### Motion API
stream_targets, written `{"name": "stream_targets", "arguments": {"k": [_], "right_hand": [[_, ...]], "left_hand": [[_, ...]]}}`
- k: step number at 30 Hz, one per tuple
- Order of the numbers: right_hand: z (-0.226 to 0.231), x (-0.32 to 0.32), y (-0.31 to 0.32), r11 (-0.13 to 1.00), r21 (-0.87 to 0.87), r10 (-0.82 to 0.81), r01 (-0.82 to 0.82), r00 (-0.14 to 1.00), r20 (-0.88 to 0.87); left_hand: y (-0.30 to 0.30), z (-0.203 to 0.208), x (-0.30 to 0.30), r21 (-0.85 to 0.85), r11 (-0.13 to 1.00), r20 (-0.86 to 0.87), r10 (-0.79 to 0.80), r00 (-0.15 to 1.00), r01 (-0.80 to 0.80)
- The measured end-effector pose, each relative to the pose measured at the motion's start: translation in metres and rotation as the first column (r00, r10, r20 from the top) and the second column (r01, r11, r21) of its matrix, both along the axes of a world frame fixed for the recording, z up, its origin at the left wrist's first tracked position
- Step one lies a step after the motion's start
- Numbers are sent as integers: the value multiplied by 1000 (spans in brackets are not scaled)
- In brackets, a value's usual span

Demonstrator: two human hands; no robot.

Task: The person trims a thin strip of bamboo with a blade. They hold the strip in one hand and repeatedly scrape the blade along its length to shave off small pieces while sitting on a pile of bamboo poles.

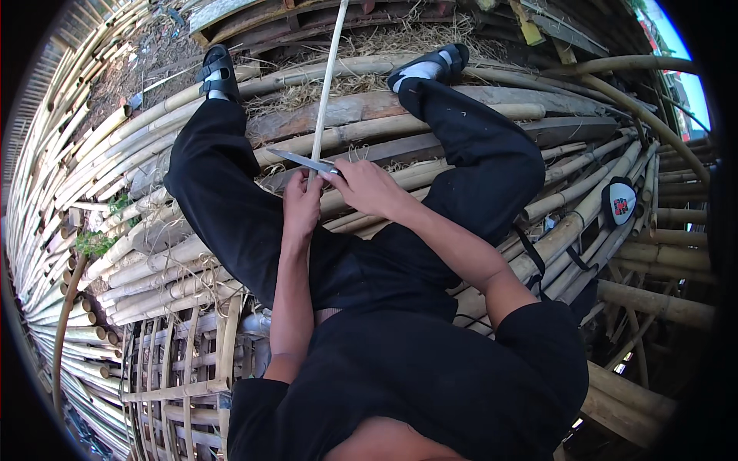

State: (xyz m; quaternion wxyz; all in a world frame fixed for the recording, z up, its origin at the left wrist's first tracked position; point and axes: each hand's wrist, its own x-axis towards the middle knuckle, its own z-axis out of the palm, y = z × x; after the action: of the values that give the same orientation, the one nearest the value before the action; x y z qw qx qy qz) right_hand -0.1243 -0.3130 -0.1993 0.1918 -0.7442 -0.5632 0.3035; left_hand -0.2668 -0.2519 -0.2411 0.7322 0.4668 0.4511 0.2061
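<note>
A long, pale bamboo strip (328,84) runs from between my legs up past the top edge. My left hand (301,201) is closed around it, just below the blade. In my right hand (367,187) is a knife, with my fingers wrapped around its handle, which is mostly hidden. The grey knife blade (298,159) points left and lies across the strip, right above my left hand. Whether its edge cuts into the strip I cannot tell.
I sit on bamboo poles (354,134), legs spread. Curly shavings (307,96) lie between my sandalled feet, before a wooden pallet (254,27). More poles (58,146) are stacked left, near a bamboo lattice (175,390). A white-and-black padded item (619,201) rests at right.
</note>
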Motion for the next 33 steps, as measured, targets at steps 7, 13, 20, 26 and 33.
{"name": "stream_targets", "arguments": {"k": [7, 13, 20, 26, 33], "right_hand": [[-9, 12, 1, 981, 18, 188, -192, 974, 126], [-40, 69, 42, 996, 75, -65, 45, 956, 287], [-30, 43, 14, 938, -21, 342, -347, 910, 234], [-38, 84, 40, 999, 45, -5, -7, 967, 257], [-56, 92, 38, 999, 18, 27, -31, 983, 182]], "left_hand": [[-1, -17, 1, 170, 985, -94, 22, 995, -6], [-3, -24, 4, 328, 939, -282, -11, 959, 107], [-1, -30, 0, 287, 957, -179, 16, 984, 37], [0, -20, 3, 317, 945, -259, 1, 966, 84], [-6, -18, 6, 415, 901, -352, 31, 936, 126]]}}
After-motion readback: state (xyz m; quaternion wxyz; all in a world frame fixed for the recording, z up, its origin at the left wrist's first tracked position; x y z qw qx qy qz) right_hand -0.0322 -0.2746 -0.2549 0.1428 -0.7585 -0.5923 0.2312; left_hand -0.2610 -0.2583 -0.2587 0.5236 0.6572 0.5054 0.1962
